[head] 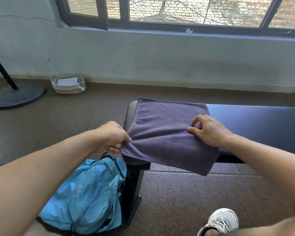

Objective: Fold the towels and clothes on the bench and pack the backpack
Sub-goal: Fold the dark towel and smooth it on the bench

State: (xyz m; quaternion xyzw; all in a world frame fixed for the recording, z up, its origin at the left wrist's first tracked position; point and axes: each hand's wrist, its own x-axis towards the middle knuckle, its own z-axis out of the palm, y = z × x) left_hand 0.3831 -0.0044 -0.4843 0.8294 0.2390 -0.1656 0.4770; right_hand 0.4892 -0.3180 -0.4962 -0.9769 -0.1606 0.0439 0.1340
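— Pinching what?
— Left hand (112, 137) pinches the grey towel's (169, 133) nine-o'clock edge; right hand (209, 130) pinches its three-o'clock side.
— Where's it lying?
— On the black bench (262, 120) end, blue backpack (85, 198) at seven o'clock.

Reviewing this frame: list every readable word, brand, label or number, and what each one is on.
Blue backpack: small pale print on the front panel, too blurred to read.
Wicker basket: a white tag hangs on its side, too small to read.
Nothing readable on the grey towel, bench or shoe.
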